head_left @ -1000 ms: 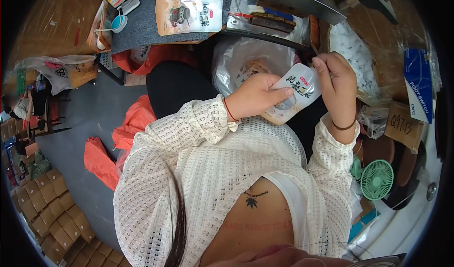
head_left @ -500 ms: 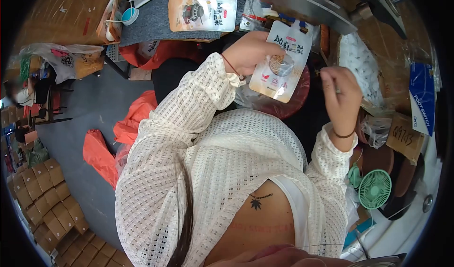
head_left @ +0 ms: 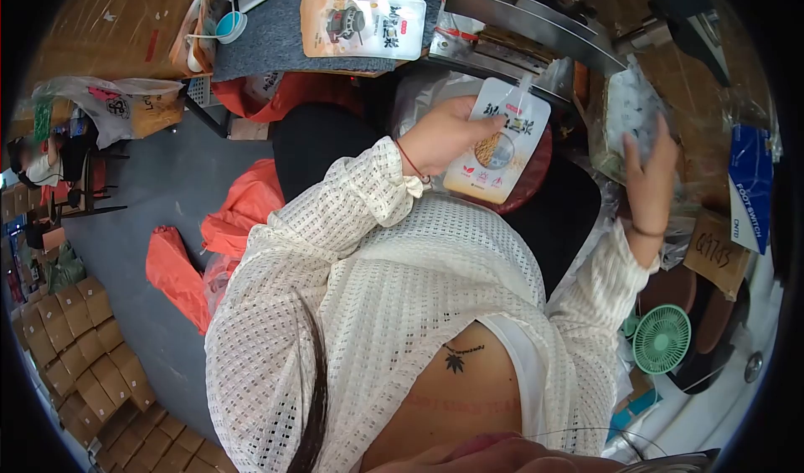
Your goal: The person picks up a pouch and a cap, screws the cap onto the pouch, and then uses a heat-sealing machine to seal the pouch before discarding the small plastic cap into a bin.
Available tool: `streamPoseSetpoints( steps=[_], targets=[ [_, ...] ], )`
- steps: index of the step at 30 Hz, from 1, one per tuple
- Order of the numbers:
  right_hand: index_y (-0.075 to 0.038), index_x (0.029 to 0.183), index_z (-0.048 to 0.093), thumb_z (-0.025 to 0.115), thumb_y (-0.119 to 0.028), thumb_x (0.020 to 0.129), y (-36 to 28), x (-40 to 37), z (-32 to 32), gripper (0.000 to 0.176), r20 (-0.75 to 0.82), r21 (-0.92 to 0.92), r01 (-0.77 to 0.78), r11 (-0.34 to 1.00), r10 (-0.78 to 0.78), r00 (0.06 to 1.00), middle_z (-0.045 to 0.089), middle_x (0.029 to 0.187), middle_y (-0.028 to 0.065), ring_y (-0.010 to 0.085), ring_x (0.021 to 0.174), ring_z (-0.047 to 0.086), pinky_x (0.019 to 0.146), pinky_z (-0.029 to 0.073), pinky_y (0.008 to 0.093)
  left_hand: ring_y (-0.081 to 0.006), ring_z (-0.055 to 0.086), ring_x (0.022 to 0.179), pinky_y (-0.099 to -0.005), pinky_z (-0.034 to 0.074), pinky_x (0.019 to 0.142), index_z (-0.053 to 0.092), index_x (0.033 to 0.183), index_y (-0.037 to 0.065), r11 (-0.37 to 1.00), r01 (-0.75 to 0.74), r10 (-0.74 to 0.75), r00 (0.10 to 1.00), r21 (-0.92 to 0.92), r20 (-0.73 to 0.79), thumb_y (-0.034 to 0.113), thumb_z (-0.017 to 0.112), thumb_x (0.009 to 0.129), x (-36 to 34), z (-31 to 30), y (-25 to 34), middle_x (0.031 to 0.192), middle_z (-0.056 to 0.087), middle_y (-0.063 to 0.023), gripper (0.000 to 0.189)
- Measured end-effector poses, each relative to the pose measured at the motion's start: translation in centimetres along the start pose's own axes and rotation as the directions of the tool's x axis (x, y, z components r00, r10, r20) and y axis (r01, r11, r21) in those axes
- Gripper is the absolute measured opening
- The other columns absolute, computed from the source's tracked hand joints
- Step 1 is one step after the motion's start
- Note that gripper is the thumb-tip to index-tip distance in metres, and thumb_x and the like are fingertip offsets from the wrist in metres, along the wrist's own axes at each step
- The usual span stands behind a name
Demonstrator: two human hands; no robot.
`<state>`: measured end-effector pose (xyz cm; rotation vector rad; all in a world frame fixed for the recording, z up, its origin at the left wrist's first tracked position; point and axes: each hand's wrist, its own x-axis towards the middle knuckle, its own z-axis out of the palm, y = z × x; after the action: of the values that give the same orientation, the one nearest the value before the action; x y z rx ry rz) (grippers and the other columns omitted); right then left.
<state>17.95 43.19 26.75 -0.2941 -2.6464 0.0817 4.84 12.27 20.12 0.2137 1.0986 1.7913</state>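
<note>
My left hand (head_left: 450,135) grips the left edge of a printed spout pouch (head_left: 499,142), its thumb across the front. The pouch is held over a dark red container (head_left: 536,168) near my lap, with its narrow spout end toward the metal machine (head_left: 536,22). At the right, my right hand (head_left: 656,175) has its fingers apart, and nothing shows in it. Its fingertips are at the near side of a box of small white pieces (head_left: 630,104); whether they touch them is unclear.
More printed pouches (head_left: 362,16) lie on the grey cloth (head_left: 268,50). At the right are a blue box (head_left: 748,188), a cardboard piece (head_left: 716,251) and a green fan (head_left: 662,339). Red bags (head_left: 177,276) lie on the floor; a person (head_left: 42,167) sits far left.
My right hand has moved right and its fingers have spread. The pouch in my left hand has shifted slightly down, and its spout end now stands clear of the machine.
</note>
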Motion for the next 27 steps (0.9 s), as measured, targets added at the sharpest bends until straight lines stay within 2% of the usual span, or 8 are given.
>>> streamPoseSetpoints(
  steps=[3, 6, 10, 15, 16, 20, 23, 27],
  targets=[
    [-0.005, 0.135, 0.056, 0.071, -0.028, 0.096, -0.6, 1.7, 1.8, 0.047, 0.015, -0.127, -0.024, 0.992, 0.026, 1.000, 0.058, 0.118, 0.0280, 0.0455, 0.107, 0.060, 0.093, 0.050, 0.0493, -0.0178, 0.071, 0.105, -0.0336, 0.057, 0.094, 0.062, 0.130, -0.005, 0.995, 0.040, -0.043, 0.999, 0.092, 0.026, 0.018, 0.062, 0.105, -1.1, 0.6, -1.1, 0.120, 0.072, -0.0119, 0.033],
    [-0.005, 0.120, 0.063, 0.071, -0.028, 0.097, 0.1, 2.5, 2.5, 0.033, -0.013, -0.035, -0.028, 0.999, 0.028, 1.000, 0.061, 0.109, 0.0221, 0.0433, 0.098, 0.063, 0.083, 0.051, 0.0485, -0.0168, 0.071, 0.103, -0.0326, 0.057, 0.093, 0.063, 0.129, -0.005, 0.994, 0.075, -0.075, 0.997, 0.077, -0.001, 0.016, 0.063, 0.104, -2.5, 1.5, -1.7, 0.119, 0.073, -0.0116, 0.033],
    [-0.004, 0.107, 0.066, 0.070, -0.027, 0.097, -0.8, 2.3, 2.5, 0.025, -0.059, -0.007, -0.079, 0.997, 0.078, 0.995, 0.064, 0.105, 0.0170, 0.0399, 0.093, 0.064, 0.078, 0.051, 0.0464, -0.0160, 0.071, 0.104, -0.0321, 0.057, 0.093, 0.064, 0.127, -0.005, 0.992, 0.107, -0.113, 0.990, 0.067, 0.087, 0.011, 0.067, 0.100, -2.9, 0.3, -1.1, 0.118, 0.073, -0.0105, 0.031],
    [-0.004, 0.107, 0.066, 0.069, -0.027, 0.098, -0.5, 1.5, 2.9, 0.025, -0.100, 0.022, -0.069, 0.997, 0.071, 0.992, 0.066, 0.103, 0.0162, 0.0390, 0.093, 0.064, 0.078, 0.051, 0.0454, -0.0153, 0.069, 0.107, -0.0316, 0.055, 0.096, 0.064, 0.130, -0.004, 0.969, 0.225, -0.240, 0.954, 0.098, 0.180, 0.006, 0.069, 0.098, -4.5, 0.9, -2.1, 0.120, 0.073, -0.0096, 0.034],
    [-0.004, 0.108, 0.066, 0.069, -0.027, 0.098, -0.6, 1.5, 3.0, 0.025, -0.118, 0.026, -0.065, 0.998, 0.068, 0.991, 0.066, 0.103, 0.0163, 0.0390, 0.093, 0.064, 0.078, 0.051, 0.0453, -0.0147, 0.068, 0.108, -0.0312, 0.054, 0.098, 0.065, 0.132, -0.003, 0.947, 0.229, -0.266, 0.952, 0.225, 0.152, 0.007, 0.070, 0.098, -4.6, 0.5, -2.7, 0.120, 0.073, -0.0091, 0.036],
    [-0.004, 0.107, 0.066, 0.066, -0.027, 0.100, -0.7, 1.5, 3.3, 0.024, -0.154, 0.011, -0.072, 0.997, 0.073, 0.985, 0.067, 0.102, 0.0160, 0.0389, 0.093, 0.064, 0.077, 0.051, 0.0456, -0.0159, 0.070, 0.106, -0.0317, 0.055, 0.096, 0.064, 0.131, -0.003, 0.984, 0.177, -0.178, 0.978, 0.015, 0.108, 0.007, 0.069, 0.098, -4.4, 0.6, -2.0, 0.121, 0.073, -0.0106, 0.035],
    [-0.005, 0.108, 0.067, 0.065, -0.027, 0.101, -1.0, 1.5, 3.2, 0.023, -0.146, -0.011, -0.076, 0.997, 0.073, 0.987, 0.067, 0.103, 0.0160, 0.0388, 0.093, 0.064, 0.077, 0.051, 0.0460, -0.0174, 0.071, 0.105, -0.0327, 0.056, 0.095, 0.064, 0.130, -0.004, 0.990, 0.061, -0.071, 0.995, 0.130, 0.070, 0.005, 0.067, 0.098, -2.9, 0.8, 0.7, 0.121, 0.073, -0.0118, 0.034],
    [-0.004, 0.108, 0.066, 0.065, -0.026, 0.100, -0.9, 1.4, 3.5, 0.023, -0.156, -0.038, -0.056, 0.998, 0.049, 0.987, 0.067, 0.103, 0.0157, 0.0386, 0.093, 0.064, 0.077, 0.051, 0.0461, -0.0228, 0.071, 0.110, -0.0363, 0.057, 0.098, 0.059, 0.134, -0.008, 1.000, 0.016, -0.013, 0.987, -0.019, 0.158, 0.004, 0.067, 0.097, 1.1, 0.0, 2.8, 0.127, 0.069, -0.0161, 0.040]
  ],
)
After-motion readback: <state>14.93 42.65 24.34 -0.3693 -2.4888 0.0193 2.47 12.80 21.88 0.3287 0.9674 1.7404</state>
